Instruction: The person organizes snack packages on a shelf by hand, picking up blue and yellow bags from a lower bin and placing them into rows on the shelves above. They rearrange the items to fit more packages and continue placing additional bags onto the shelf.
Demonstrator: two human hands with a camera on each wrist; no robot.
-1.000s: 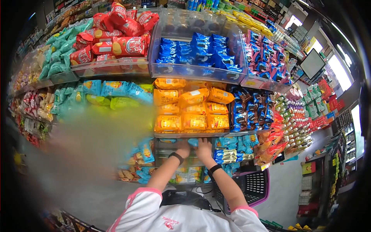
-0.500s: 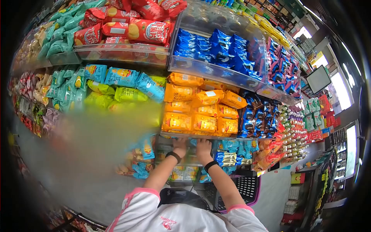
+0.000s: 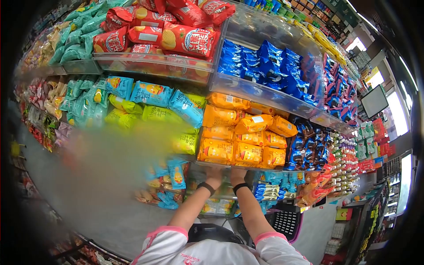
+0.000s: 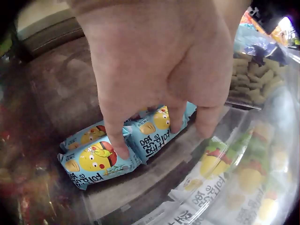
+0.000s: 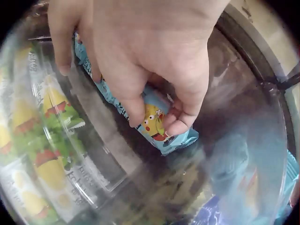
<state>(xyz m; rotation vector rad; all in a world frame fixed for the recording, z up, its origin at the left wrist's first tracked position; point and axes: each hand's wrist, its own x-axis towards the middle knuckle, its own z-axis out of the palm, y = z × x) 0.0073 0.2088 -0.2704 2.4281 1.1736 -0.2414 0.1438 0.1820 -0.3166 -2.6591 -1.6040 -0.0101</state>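
Observation:
Both hands reach into a clear bin below the orange packets [image 3: 232,150], whose shelf edge hides the fingers in the head view. My left hand [image 3: 214,177] [image 4: 157,61] points its fingers down onto light blue packets with yellow cartoon faces; one fingertip touches the nearer packet [image 4: 101,161], another the packet behind it [image 4: 152,133]. In the right wrist view my right hand [image 5: 150,56] [image 3: 238,176] pinches the end of a light blue packet [image 5: 152,119] between thumb and finger. More blue packets lie in line with it, partly under the hand.
Clear bin walls curve around the hands, with white-and-green packets [image 4: 213,164] beside the blue row. Above are lime packets [image 3: 161,114], red bags [image 3: 187,39] and dark blue packets [image 3: 270,57]. A purple-rimmed basket [image 3: 287,223] stands low at the right. A blur covers the left.
The head view has shifted, so the shelves appear farther right and larger. Both hands' fingers, visible at the shelf edge one second ago, are now hidden beneath it.

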